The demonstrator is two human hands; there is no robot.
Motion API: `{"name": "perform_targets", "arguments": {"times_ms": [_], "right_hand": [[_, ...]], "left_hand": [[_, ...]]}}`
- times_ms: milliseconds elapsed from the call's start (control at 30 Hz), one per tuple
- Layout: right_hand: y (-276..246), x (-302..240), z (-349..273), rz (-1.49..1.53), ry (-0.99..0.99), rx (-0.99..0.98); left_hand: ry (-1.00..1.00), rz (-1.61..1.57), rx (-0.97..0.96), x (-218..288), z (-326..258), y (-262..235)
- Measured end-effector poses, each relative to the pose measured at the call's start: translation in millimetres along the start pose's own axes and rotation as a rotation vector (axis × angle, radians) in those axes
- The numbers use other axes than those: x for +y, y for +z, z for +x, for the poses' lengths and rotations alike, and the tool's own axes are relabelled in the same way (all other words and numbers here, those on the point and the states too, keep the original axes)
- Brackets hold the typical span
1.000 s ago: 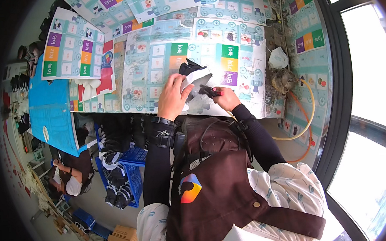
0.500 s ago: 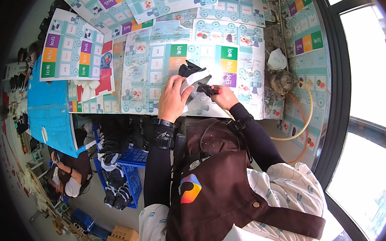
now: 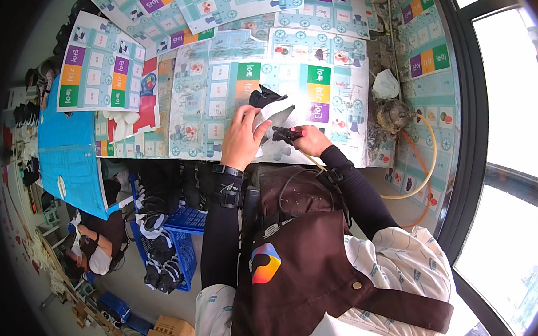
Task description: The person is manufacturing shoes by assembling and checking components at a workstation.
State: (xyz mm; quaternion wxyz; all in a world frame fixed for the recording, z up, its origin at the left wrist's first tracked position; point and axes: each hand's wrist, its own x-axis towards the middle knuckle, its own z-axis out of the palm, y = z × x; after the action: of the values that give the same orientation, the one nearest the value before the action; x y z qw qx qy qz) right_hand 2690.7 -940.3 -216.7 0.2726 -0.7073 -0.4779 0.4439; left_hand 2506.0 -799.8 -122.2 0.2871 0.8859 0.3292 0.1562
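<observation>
On the printed sheets covering the bench lies a black, white and grey shoe [image 3: 276, 110], partly hidden behind my fingers. My left hand [image 3: 240, 139] is closed on its near left side, thumb toward me. In my right hand [image 3: 312, 142] is a black spray gun [image 3: 285, 135], gripped just right of the shoe, its front end pointing left at the shoe's near end. A thin yellowish hose [image 3: 433, 149] runs from the gun under my right forearm and loops up at the right.
A crusted round fitting [image 3: 393, 116] and a white mask [image 3: 386, 84] sit at the bench's right end. White gloves [image 3: 122, 124] lie left, beside a blue board [image 3: 68, 165]. Blue baskets [image 3: 186, 222] of shoes stand below. Another person [image 3: 98, 249] works at far left.
The spray gun in my right hand has swung down toward me and slightly left, to the shoe's near end. My left hand and the shoe stay almost in place.
</observation>
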Motion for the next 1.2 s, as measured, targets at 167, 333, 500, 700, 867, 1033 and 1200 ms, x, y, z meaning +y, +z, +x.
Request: {"name": "perform_targets", "arguments": {"times_ms": [167, 333, 500, 700, 867, 1033, 1200], "right_hand": [[-1.0, 1.0, -4.2, 0.083, 0.074, 0.169], [-8.8, -12.3, -11.8, -0.042, 0.094, 0.297], [-3.7, -5.3, -10.6, -0.137, 0.039, 0.339], [-6.4, -7.6, -23.8, -0.174, 0.102, 0.470], [1.6, -2.9, -27.2, -0.162, 0.059, 0.400], [-4.6, 3.9, -28.8, -0.197, 0.117, 0.522], [2.8, -4.1, -18.1, -0.172, 0.097, 0.423]], "left_hand": [[0.000, 0.019, -0.011, 5.6, 3.0, -1.4], [-0.027, 0.038, -0.031, 21.1, 20.0, -0.9], [-0.008, 0.123, -0.052, 33.8, 39.0, 6.2], [-0.001, 0.125, -0.082, 38.8, 47.1, 9.5], [0.002, 0.113, -0.090, 39.4, 46.4, 12.1], [-0.009, 0.094, -0.092, 36.6, 52.7, 18.2], [-0.004, 0.075, -0.051, 36.6, 56.8, 5.8]]}}
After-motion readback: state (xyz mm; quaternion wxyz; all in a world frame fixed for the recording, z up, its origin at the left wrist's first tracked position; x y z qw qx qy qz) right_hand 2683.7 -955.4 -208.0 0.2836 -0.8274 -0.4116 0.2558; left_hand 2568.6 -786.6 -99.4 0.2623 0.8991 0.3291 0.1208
